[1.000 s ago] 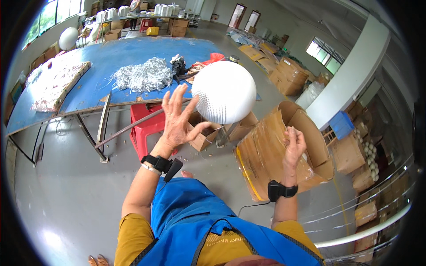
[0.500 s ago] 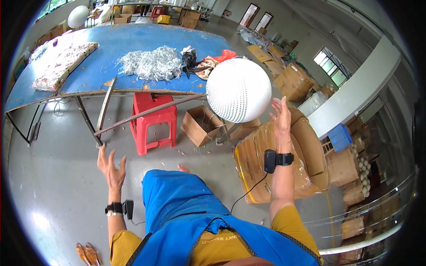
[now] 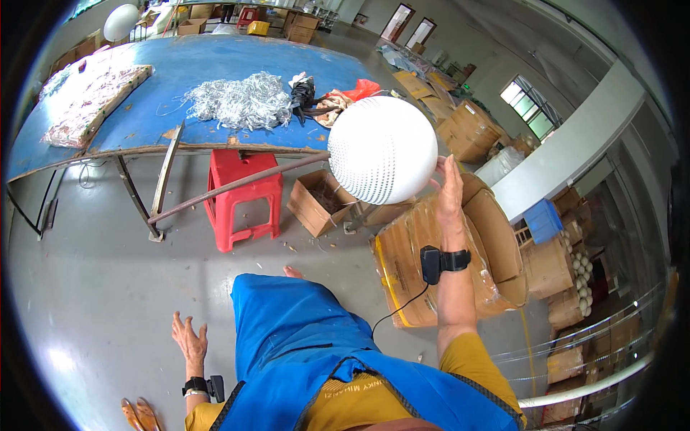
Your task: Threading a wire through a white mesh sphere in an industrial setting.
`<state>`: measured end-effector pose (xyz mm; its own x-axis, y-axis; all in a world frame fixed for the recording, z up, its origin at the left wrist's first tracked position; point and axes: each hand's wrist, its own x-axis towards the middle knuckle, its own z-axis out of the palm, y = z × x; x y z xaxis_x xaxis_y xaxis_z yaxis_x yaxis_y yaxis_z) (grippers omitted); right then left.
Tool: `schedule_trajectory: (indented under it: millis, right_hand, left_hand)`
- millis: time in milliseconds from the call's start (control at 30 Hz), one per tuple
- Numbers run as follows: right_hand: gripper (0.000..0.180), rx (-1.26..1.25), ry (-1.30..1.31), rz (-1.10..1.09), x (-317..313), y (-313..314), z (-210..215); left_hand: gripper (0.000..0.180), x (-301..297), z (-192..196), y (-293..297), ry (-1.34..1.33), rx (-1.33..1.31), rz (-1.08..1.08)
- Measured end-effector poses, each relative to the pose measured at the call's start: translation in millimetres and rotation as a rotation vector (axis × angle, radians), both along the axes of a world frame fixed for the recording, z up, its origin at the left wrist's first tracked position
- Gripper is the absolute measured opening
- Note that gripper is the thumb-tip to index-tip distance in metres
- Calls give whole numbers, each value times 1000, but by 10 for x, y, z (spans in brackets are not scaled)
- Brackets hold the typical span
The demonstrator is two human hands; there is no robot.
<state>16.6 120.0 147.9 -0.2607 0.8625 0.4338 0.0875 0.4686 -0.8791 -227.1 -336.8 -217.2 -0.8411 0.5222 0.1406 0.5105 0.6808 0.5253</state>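
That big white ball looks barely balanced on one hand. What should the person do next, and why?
Probably bring the left hand up to steady the white ball. Only the right hand touches it, at its side, with open fingers, while the left hand hangs low by the blue apron, empty. The ball is far wider than the hand, so one hand alone seems a shaky hold.

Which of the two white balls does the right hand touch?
The large dimpled white ball in mid picture; the right hand rests on its right side. The other white ball sits far off, beyond the blue table.
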Motion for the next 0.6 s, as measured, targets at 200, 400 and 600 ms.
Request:
schedule_trajectory:
  millis: [200,400,600]
  right_hand:
    - [52,-15,-75,-11,62,19,-11]
    - [52,-55,-35,-79,77,-68,175]
    - [28,247,118,-335,856,214,363]
  left_hand:
    - [42,39,133,324,-48,12,-81]
    - [42,30,58,158,-81,13,-74]
    - [40,-94,-98,52,-115,-41,-101]
